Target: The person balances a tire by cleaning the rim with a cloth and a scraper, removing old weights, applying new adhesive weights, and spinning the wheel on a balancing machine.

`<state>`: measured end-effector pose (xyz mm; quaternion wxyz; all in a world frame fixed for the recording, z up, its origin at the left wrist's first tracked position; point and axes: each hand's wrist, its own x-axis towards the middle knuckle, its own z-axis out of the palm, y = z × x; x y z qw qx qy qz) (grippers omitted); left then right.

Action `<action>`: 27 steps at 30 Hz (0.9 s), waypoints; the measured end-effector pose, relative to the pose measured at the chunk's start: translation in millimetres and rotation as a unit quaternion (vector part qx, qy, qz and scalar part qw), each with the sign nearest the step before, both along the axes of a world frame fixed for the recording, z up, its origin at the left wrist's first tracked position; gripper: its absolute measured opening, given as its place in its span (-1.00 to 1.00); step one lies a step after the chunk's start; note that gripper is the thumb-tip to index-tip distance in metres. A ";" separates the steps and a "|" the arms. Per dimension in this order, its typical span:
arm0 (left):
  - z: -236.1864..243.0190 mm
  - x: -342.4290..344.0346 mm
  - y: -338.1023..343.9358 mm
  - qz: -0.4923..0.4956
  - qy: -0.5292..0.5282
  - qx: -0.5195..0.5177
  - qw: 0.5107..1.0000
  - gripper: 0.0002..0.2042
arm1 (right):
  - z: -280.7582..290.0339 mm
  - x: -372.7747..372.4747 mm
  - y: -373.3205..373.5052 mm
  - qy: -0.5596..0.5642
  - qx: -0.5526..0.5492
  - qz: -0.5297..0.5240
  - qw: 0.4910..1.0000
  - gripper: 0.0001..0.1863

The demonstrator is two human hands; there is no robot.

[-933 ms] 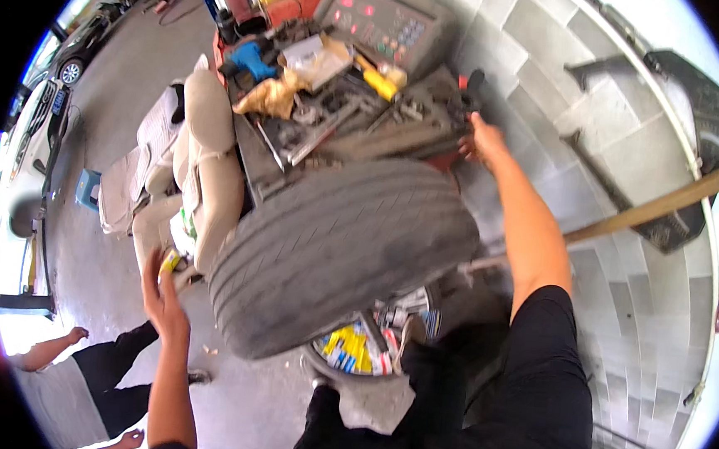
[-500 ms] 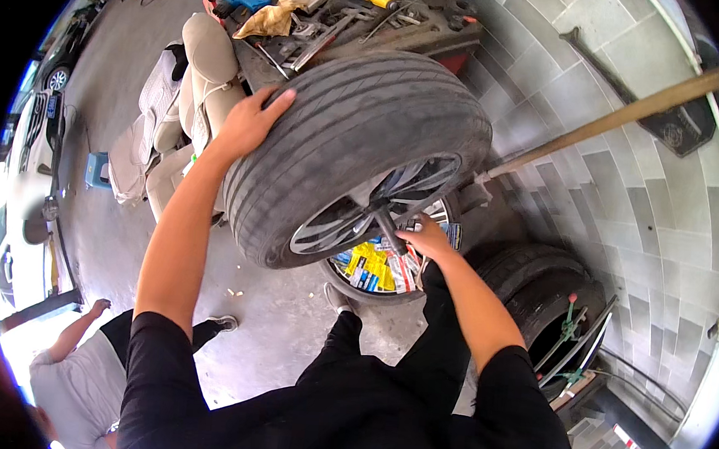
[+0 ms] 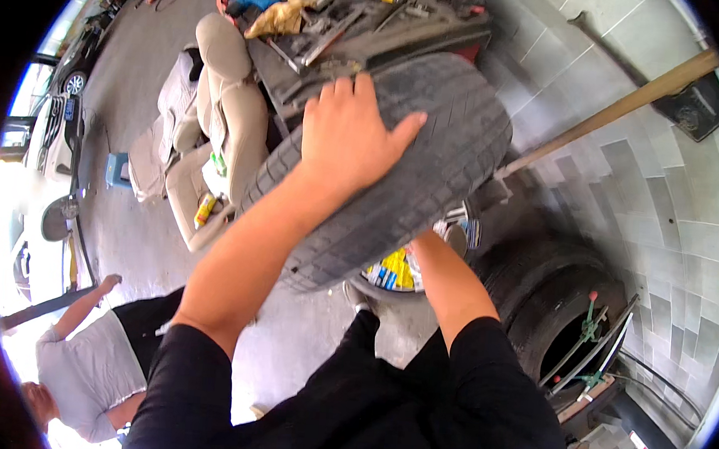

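Observation:
A car wheel with a dark tire (image 3: 461, 136) is tilted in front of me, its worn tread turned up toward me. My left hand (image 3: 351, 136) lies on the tread, palm down, with its fingers and thumb spread. Below the wheel's lower edge, my right hand (image 3: 427, 243) reaches underneath. Its fingers are hidden behind the tire, so what they touch there does not show. Beneath the wheel stands a round container (image 3: 400, 296) holding yellow, white and blue packets (image 3: 394, 270), partly covered by the tire and my right forearm.
A workbench (image 3: 397, 48) cluttered with tools stands behind the wheel. Beige car seats (image 3: 222, 106) are at the left. Stacked tires (image 3: 531, 278) and a wooden handle (image 3: 617, 113) lie along the tiled wall at right. Another person (image 3: 95, 373) is at lower left.
The wheel has turned so its spoked face and central shaft no longer show. My left hand has moved right, from the tire's left side onto its tread. My right hand has gone behind the tire.

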<state>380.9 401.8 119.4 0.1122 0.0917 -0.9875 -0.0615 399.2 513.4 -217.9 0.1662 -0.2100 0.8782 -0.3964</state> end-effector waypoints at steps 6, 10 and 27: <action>8.3 9.3 -3.9 -0.008 0.003 0.022 1.000 -0.25 | -11.9 7.3 9.9 0.066 -0.050 0.035 0.996 -0.16; 3.6 1.4 -26.1 -0.016 0.008 0.042 0.999 -0.23 | -15.9 3.1 14.5 0.086 -0.045 0.037 0.995 -0.20; -51.8 -63.8 -147.8 0.022 -0.146 0.190 0.971 -0.09 | 45.4 11.2 20.0 -0.203 0.248 -0.036 0.947 -0.37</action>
